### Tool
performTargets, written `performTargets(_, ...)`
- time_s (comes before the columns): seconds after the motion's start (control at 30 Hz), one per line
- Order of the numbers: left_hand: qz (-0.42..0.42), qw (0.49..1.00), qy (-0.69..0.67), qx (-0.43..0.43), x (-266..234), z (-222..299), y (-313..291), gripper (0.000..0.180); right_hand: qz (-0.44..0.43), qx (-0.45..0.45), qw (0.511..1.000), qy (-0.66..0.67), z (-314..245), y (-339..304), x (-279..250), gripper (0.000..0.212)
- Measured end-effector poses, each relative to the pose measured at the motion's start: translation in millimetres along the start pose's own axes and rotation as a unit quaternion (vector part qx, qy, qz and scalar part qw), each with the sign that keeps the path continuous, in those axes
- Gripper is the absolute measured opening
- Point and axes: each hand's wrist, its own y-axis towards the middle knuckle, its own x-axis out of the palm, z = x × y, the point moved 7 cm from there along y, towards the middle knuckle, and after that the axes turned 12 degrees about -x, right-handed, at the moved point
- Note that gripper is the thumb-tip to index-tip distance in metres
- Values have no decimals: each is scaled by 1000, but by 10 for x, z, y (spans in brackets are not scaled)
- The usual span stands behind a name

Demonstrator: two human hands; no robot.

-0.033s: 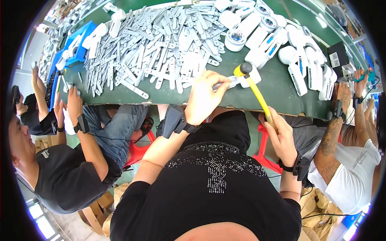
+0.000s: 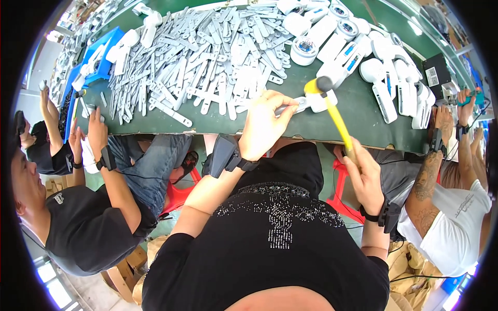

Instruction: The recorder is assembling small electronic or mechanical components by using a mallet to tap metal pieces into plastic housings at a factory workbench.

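Observation:
My left hand (image 2: pixel 268 123) pinches one end of a slim grey plastic strip (image 2: pixel 300 104) above the table's near edge. The strip's far end meets a white plastic housing (image 2: pixel 329 100), partly hidden by a mallet (image 2: pixel 340 124). In my right hand (image 2: pixel 366 175) is the mallet's yellow handle, gripped near its lower end. Its yellow and black head hovers over or against the housing; I cannot tell whether they touch.
A big heap of loose grey strips (image 2: pixel 207 67) covers the green table (image 2: pixel 358 122). White device bodies (image 2: pixel 332 41) lie at the back right. A blue bin (image 2: pixel 106 57) stands at left. People sit on both sides, their hands near the table.
The mallet's head has shifted slightly to the right and tilted, and my right hand has turned a little with it. My left hand stays in place.

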Motion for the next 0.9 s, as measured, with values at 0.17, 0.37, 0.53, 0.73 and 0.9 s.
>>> performTargets(0.17, 0, 1000, 1, 4, -14, 32, -9, 9, 19, -28, 999, -9, -1, 36, -48, 42)
performTargets(0.37, -9, 1000, 4, 2, -12, 20, 21, 9, 50, -54, 997, -16, -92, 20, -153, 43)
performTargets(0.53, -22, 1000, 14, -3, 7, 34, 0, 10, 17, -11, 1000, -5, -83, 44, -149, 40)
performTargets(0.73, -19, 1000, 3, -4, 23, 11, 73, 10, -33, 22, 999, 13, 64, 116, -105, 41)
performTargets(0.9, -21, 999, 25, 16, 11, 8, 39, 12, 10, -47, 999, -14, -31, 83, -94, 40)
